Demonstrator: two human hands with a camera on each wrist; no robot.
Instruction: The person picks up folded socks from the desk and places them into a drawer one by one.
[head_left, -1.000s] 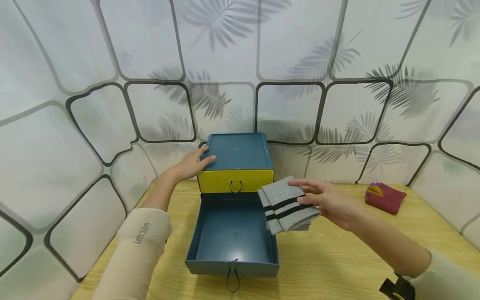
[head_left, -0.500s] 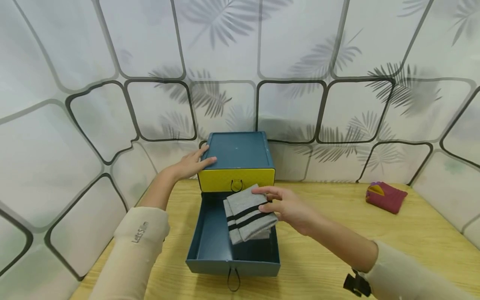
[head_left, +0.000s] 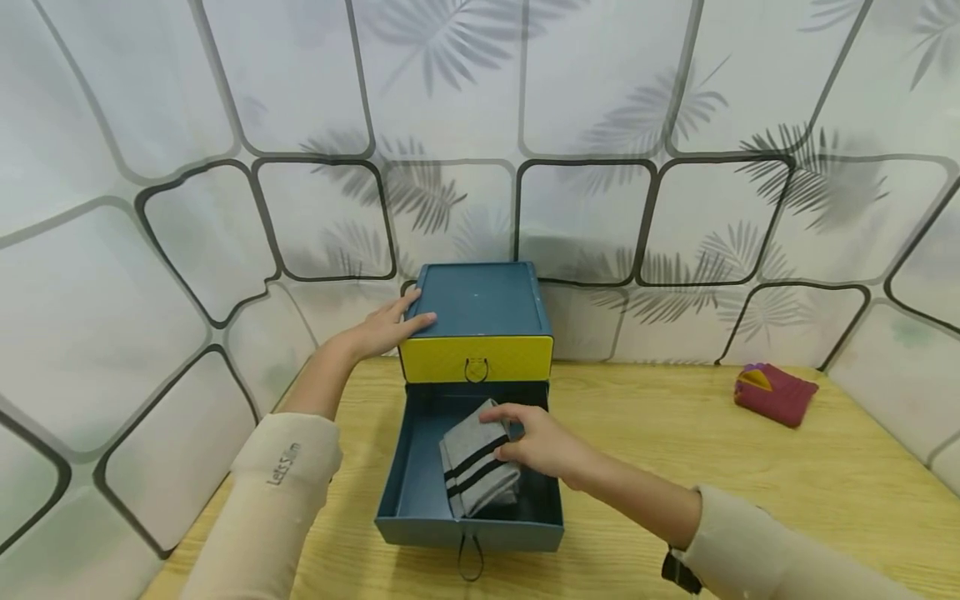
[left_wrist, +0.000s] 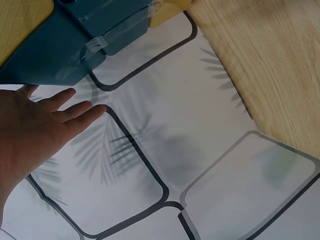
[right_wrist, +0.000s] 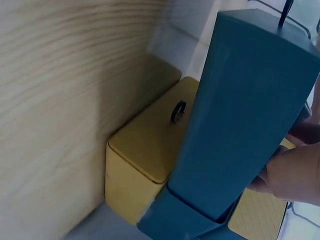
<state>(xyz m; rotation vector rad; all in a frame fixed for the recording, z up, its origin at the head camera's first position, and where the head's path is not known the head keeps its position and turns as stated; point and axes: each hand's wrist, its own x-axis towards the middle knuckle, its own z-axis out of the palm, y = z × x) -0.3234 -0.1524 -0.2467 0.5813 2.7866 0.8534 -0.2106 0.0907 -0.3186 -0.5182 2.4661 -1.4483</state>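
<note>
A folded pair of grey socks [head_left: 474,467] with black stripes is inside the pulled-out blue drawer [head_left: 427,467], tilted toward its front. My right hand [head_left: 543,446] pinches the socks' right side between thumb and fingers. In the right wrist view, the drawer's outer side hides the socks and part of my right hand [right_wrist: 295,170]. My left hand [head_left: 382,329] lies with fingers spread on the top left edge of the drawer cabinet [head_left: 480,300]. The left wrist view shows those extended fingers beside the cabinet's side [left_wrist: 55,55].
Above the blue drawer is a closed yellow drawer [head_left: 435,358] with a black loop pull. Another yellow drawer [right_wrist: 155,135] sits below it in the right wrist view. A maroon pouch [head_left: 780,396] with a yellow opening lies on the wooden table [head_left: 645,417]. Patterned curtain [head_left: 585,217] surrounds the table.
My right hand has carried the socks left from beside the drawer, then down into it. My left hand stays on the cabinet.
</note>
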